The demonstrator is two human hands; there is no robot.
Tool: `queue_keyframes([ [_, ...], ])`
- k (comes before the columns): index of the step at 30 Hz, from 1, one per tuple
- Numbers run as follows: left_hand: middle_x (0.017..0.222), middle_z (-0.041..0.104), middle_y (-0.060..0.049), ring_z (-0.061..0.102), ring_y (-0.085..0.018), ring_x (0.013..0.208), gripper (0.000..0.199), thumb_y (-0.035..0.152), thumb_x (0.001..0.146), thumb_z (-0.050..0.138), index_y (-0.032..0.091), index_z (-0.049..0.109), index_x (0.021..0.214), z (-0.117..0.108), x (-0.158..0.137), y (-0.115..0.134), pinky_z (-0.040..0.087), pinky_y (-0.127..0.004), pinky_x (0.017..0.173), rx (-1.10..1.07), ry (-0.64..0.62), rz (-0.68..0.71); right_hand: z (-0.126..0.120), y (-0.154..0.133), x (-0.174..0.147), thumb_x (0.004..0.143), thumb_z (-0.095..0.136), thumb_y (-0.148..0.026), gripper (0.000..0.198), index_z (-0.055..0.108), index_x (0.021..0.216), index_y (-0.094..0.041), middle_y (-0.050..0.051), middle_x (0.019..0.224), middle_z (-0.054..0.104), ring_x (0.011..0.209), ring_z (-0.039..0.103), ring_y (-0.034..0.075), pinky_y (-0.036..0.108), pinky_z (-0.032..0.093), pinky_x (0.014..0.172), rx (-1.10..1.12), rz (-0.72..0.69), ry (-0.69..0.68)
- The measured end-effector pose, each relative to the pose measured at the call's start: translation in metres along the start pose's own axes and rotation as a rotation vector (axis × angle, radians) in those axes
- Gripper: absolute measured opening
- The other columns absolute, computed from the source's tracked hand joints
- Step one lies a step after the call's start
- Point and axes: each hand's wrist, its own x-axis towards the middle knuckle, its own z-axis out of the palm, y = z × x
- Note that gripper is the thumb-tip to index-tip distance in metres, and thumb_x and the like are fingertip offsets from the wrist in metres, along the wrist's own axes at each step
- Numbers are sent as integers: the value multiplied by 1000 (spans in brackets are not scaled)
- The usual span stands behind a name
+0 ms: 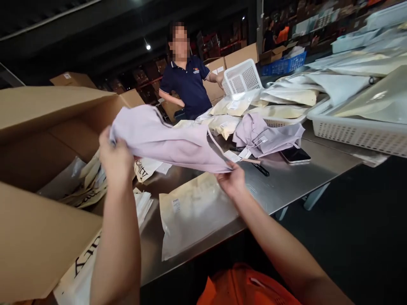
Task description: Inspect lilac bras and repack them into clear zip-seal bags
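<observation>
A pale lilac garment (178,144) is stretched in the air between my two hands, above the metal table (286,178). My left hand (116,154) is closed on its left end, slightly blurred. At the lower right corner, the fingers of my right hand (233,178) pinch its edge, near a thin strap. Beneath the garment a clear plastic bag (197,212) with a small printed label lies flat on the table. Another lilac garment (267,135) with white tags lies bunched on the table to the right.
A large open cardboard box (57,140) holding printed bags stands at left. Near the bunched garment are a phone (295,155) and a black pen (260,169). White baskets (356,131) of bagged items fill the right side. Across the table a person (190,84) holds a white basket (243,78).
</observation>
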Motion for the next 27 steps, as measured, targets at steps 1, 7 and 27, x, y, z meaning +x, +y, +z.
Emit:
queue_keyframes([
  [1, 138, 55, -5, 63, -30, 110, 50, 34, 82, 67, 30, 56, 131, -9, -29, -23, 63, -34, 62, -29, 12, -128, -15, -12, 5, 91, 35, -16, 19, 53, 90, -21, 4, 87, 71, 73, 70, 15, 35, 62, 73, -28, -27, 19],
  [7, 143, 49, -18, 62, -32, 112, 52, 42, 90, 55, 24, 49, 139, -49, -214, -130, 62, -34, 59, 70, -53, -588, -118, -69, 16, 93, 40, -16, 18, 58, 91, -20, 10, 95, 70, 81, 72, 19, 39, 63, 71, -404, -145, 213],
  [27, 99, 66, -17, 62, -31, 93, 29, 22, 93, 43, 12, 70, 98, 34, -216, -99, 49, -37, 68, 888, -1053, 31, -140, -128, -26, 73, 76, -26, 71, 49, 138, -16, -2, 72, 61, 55, 64, 16, 31, 60, 60, -1767, -439, 585],
])
